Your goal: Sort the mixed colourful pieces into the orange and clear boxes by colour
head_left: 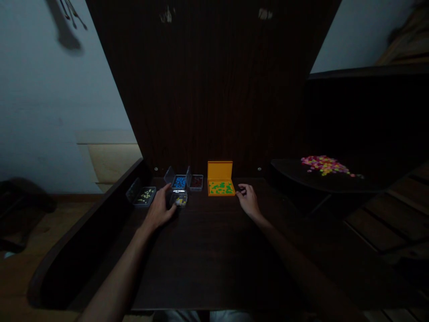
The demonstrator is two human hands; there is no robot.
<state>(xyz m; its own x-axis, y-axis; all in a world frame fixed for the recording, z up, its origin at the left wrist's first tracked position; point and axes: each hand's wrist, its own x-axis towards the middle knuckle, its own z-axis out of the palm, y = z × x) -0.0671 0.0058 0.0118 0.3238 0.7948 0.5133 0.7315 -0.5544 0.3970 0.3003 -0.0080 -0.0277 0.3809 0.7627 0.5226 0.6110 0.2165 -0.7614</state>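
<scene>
My left hand (pixel 161 209) lies at the left side of a small clear box (pixel 178 200) with yellow pieces. Its thumb and fingers are spread, and the thumb tip reaches the box's near left corner. Beside the right edge of an orange box (pixel 220 188), my right hand (pixel 248 200) is held with its fingers curled together; anything between the fingertips is too small to make out. The orange box has its lid raised and green pieces scattered inside.
Clear boxes with lids up hold blue pieces (pixel 180 182), dark red pieces (pixel 197 182) and pale pieces (pixel 146 195). Pink and yellow pieces (pixel 325 165) are heaped on a dark side shelf (pixel 288 172) at the right. A raised board (pixel 83 241) edges the desk's left side.
</scene>
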